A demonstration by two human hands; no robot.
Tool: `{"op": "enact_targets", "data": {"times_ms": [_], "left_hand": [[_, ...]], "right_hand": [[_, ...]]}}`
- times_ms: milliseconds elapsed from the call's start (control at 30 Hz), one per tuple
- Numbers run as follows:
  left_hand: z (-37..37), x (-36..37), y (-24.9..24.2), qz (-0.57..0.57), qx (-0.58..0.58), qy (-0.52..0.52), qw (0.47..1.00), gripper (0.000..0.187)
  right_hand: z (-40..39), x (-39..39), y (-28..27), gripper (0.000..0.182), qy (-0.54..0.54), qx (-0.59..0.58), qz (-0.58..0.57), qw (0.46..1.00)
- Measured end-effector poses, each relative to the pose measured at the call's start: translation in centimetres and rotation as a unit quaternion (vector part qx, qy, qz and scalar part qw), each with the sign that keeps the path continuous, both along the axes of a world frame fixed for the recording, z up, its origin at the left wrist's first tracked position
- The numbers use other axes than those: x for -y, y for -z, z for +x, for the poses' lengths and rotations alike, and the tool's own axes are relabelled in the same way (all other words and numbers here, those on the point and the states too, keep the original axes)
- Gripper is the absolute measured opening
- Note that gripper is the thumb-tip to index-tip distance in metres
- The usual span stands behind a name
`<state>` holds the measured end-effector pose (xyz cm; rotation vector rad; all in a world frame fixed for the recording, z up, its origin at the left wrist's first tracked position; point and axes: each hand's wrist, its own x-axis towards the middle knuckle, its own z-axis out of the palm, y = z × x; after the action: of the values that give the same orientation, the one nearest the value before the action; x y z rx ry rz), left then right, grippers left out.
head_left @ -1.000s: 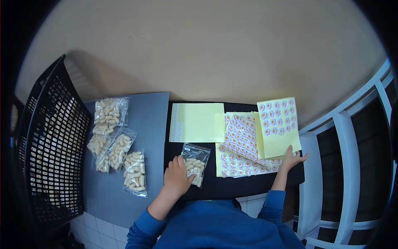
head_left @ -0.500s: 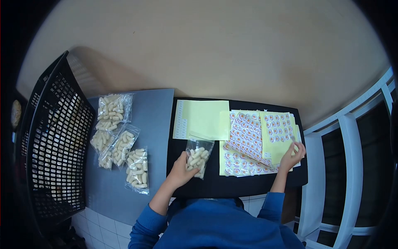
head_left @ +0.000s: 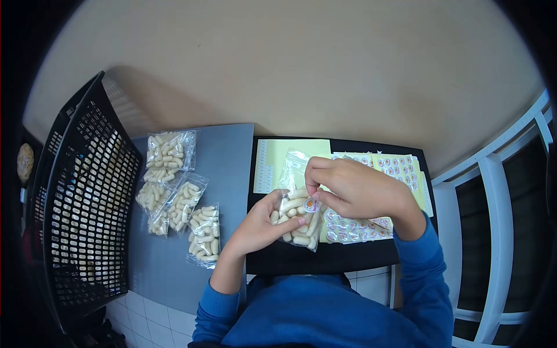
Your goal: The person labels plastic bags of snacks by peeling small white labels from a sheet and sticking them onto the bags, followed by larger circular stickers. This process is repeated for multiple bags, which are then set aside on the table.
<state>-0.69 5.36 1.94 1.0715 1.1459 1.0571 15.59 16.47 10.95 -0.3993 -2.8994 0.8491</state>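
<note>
Head view: left hand (head_left: 267, 224) closed around clear bag (head_left: 294, 207), right hand (head_left: 358, 188) pinched at fingertips on round sticker (head_left: 311, 206) against it.

1. Apparently a small packing workspace: sticker sheets (head_left: 400, 167) toward three o'clock.
2. Filled clear bags (head_left: 184, 203) toward nine o'clock.
3. Large black plastic basket (head_left: 93, 214) beyond them, also nine o'clock.

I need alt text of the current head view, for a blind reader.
The left hand holds a clear bag of pale, stubby pieces while the right hand is at a round sticker over its front. Sticker sheets lie at right, more filled bags at left beside a black basket.
</note>
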Motion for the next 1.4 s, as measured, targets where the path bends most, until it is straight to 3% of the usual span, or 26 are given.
{"op": "enact_targets", "data": {"times_ms": [167,233,400,500,767,867,967,1033,1067,1100,1167,1233,1300,1400], "left_hand": [[-0.6,0.3,-0.9,-0.006,0.005,0.015,1.0,0.045],[-0.6,0.2,-0.3,0.028,0.002,0.006,1.0,0.043],[-0.6,0.3,-0.3,0.076,-0.005,-0.003,0.997,0.042],[-0.7,0.5,-1.1,-0.014,-0.041,0.035,0.998,0.046],[-0.5,0.6,-1.4,0.066,-0.058,-0.004,0.996,0.042],[-0.6,0.6,-1.0,0.111,-0.102,-0.043,0.988,0.044],[-0.6,0.6,-1.4,0.079,-0.069,-0.085,0.991,0.047],[-0.3,0.4,-0.7,0.091,-0.043,-0.11,0.989,0.049],[-0.2,0.3,-0.3,0.1,-0.015,-0.131,0.986,0.05],[-0.1,0.2,0.0,0.102,-0.016,-0.133,0.986,0.05],[0.1,-0.1,0.2,0.177,-0.063,-0.208,0.96,0.05],[0.2,-0.1,-0.3,0.189,-0.088,-0.231,0.95,0.049],[0.5,0.1,-0.6,0.197,-0.114,-0.247,0.942,0.049],[1.1,0.0,-0.7,0.234,-0.12,-0.269,0.927,0.047]], "right_hand": [[-1.8,0.9,-1.3,0.008,-0.037,0.07,0.124,0.989],[-2.2,1.0,-1.4,0.013,-0.106,0.062,0.21,0.97],[-2.8,1.7,-1.0,0.008,-0.091,0.081,0.214,0.969],[-3.0,2.2,-1.0,0.011,-0.098,0.074,0.227,0.966],[-3.1,3.5,-0.6,0.016,-0.089,0.068,0.306,0.945],[-3.1,3.8,-0.4,0.019,-0.078,0.009,0.328,0.941],[-3.0,3.9,0.6,0.015,-0.034,-0.098,0.323,0.941],[-3.3,4.4,1.0,0.016,0.082,-0.248,0.266,0.928],[-3.2,4.2,1.7,0.019,0.147,-0.283,0.283,0.905],[-2.9,4.6,2.2,0.019,0.145,-0.285,0.284,0.904],[-2.2,5.7,3.4,0.023,0.345,-0.28,0.095,0.891],[-2.3,5.7,5.0,0.025,0.338,-0.298,0.091,0.888],[-2.9,6.2,5.7,0.019,0.356,-0.324,-0.012,0.876],[-3.5,6.4,5.8,0.013,0.366,-0.362,-0.058,0.856]]}}
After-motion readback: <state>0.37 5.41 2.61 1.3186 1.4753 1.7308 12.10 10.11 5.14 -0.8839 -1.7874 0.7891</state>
